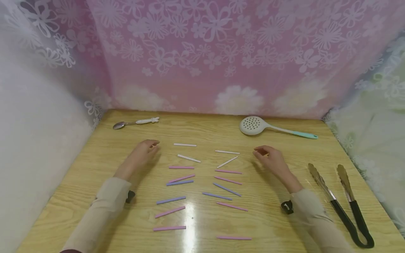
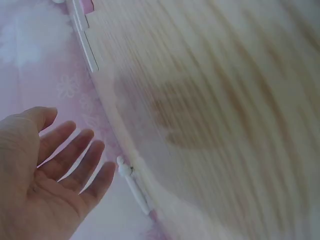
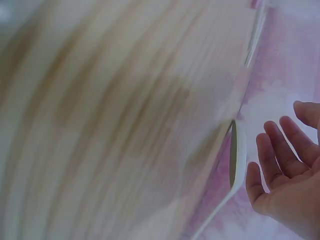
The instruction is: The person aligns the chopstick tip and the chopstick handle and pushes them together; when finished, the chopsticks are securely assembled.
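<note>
Both hands hover over the wooden table with nothing in them. My left hand [image 1: 142,154] is left of two columns of thin sticks, nearest a white stick [image 1: 185,144]; in the left wrist view its fingers are spread and loosely bent. Right of the columns is my right hand [image 1: 270,160], near another white stick [image 1: 227,152], its fingers also loosely bent. Below the white ones lie pink sticks [image 1: 181,167] and blue sticks [image 1: 171,200], several of each. A pink stick [image 1: 182,178] and a blue stick [image 1: 180,182] lie touching or nearly so in the left column.
At the back left lies a spoon [image 1: 143,121] with a white handle. A skimmer [image 1: 252,125] with a mint-tipped handle lies at the back right. Black-handled tongs [image 1: 340,207] rest spread at the right. Floral cloth [image 1: 202,70] hangs behind the wooden table [image 1: 202,121].
</note>
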Available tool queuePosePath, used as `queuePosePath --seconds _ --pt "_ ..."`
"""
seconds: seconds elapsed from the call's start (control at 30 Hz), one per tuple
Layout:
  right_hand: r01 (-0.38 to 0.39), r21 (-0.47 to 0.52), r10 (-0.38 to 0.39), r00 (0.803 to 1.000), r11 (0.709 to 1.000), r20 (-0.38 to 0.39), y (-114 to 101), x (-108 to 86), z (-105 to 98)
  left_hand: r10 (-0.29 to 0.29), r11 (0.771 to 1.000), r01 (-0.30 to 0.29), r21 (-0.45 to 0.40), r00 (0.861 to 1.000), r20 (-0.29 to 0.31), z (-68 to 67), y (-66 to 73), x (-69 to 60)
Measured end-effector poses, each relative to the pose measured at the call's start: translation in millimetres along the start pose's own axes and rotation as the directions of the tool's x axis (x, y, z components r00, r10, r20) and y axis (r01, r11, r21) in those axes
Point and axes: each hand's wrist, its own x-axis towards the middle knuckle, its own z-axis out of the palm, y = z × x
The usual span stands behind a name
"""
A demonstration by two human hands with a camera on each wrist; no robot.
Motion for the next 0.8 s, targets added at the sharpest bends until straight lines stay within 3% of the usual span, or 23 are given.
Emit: queuePosePath --seconds 0.27,0.57,0.8 --pt "-0.047 0.059 0.043 0.997 0.997 0.069 -5 11.6 18 0.01 0.989 -0.008 -0.147 1.0 0.013 17.3 -1.2 18.9" --pt "-0.098 0.138 0.07 0.979 0.986 0.19 -14 25.4 32 0.049 0.973 -0.039 -0.227 0.998 0.038 26.2 -0.8 36.8" --pt "-0.114 0.12 0.081 0.965 0.986 0.249 -11 37.2 41 0.071 0.966 -0.049 -0.253 0.994 0.079 32.4 4.1 50.8"
